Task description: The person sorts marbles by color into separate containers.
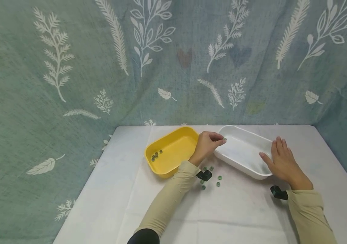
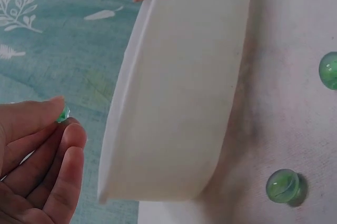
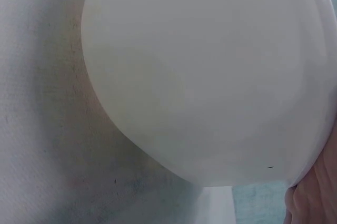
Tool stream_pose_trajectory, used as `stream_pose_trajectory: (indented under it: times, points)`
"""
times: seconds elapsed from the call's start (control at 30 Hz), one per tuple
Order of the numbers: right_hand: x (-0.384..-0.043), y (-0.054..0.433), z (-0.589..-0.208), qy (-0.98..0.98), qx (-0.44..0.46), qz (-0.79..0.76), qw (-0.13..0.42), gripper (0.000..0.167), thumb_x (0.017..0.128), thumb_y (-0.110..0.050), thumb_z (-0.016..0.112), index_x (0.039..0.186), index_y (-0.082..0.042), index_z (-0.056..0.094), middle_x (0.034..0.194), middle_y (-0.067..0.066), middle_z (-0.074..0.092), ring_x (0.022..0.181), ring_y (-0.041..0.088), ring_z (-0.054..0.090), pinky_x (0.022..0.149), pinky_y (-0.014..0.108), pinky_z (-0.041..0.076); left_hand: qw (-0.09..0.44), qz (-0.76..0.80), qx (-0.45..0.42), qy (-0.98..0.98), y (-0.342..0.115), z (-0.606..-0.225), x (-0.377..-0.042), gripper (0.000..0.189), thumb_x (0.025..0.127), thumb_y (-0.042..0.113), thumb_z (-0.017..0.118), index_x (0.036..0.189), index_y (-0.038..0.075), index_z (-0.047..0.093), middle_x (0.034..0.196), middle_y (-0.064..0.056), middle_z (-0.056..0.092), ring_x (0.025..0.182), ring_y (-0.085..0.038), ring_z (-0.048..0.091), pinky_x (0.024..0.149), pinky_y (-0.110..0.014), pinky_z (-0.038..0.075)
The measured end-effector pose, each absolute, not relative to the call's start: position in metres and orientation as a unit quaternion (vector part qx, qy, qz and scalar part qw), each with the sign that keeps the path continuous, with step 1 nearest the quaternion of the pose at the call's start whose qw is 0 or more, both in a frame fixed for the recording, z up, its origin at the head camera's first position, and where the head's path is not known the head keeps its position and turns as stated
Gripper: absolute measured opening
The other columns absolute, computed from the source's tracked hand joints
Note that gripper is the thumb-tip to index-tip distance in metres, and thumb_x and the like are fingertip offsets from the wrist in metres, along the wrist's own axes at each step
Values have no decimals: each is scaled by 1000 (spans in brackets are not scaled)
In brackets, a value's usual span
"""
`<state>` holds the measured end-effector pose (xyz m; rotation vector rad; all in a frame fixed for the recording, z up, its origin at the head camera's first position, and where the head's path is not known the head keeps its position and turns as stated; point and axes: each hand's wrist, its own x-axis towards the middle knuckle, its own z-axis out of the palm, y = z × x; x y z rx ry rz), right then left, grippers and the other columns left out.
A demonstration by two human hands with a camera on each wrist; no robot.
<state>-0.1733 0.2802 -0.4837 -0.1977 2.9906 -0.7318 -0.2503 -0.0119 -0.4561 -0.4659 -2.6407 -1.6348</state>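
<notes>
A green glass marble [image 1: 224, 139] is pinched between the thumb and fingertips of my left hand [image 1: 207, 145], at the left end of a white tray [image 1: 246, 146]. The left wrist view shows the same marble [image 2: 64, 113] held above the tray's rim level. My right hand [image 1: 284, 166] rests against the tray's right end with its fingers straight and the thumb over the rim. In the right wrist view only part of that hand [image 3: 318, 195] shows, touching the tray's outer wall [image 3: 205, 92].
A yellow tray [image 1: 177, 147] stands to the left, with several marbles [image 1: 156, 154] at its left end. Several loose green marbles [image 1: 220, 177] lie on the white cloth in front of the trays, some near my left wrist. A patterned curtain [image 1: 173, 67] hangs behind the table.
</notes>
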Motion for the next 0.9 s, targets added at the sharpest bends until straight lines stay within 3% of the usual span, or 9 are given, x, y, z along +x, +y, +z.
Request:
stream_pose_trajectory:
  times: [0.9]
  points:
    - [-171,280,-484,968,-64,-243,22,99,109,-59,27,153,23,-4,162,43,-15,153,59,-14,124,73,-2,2,-491,-142,-860,-5,-470,-255,16,93,18,78,105,8,81,100,-5,80,85,-6,69,79,-19,59]
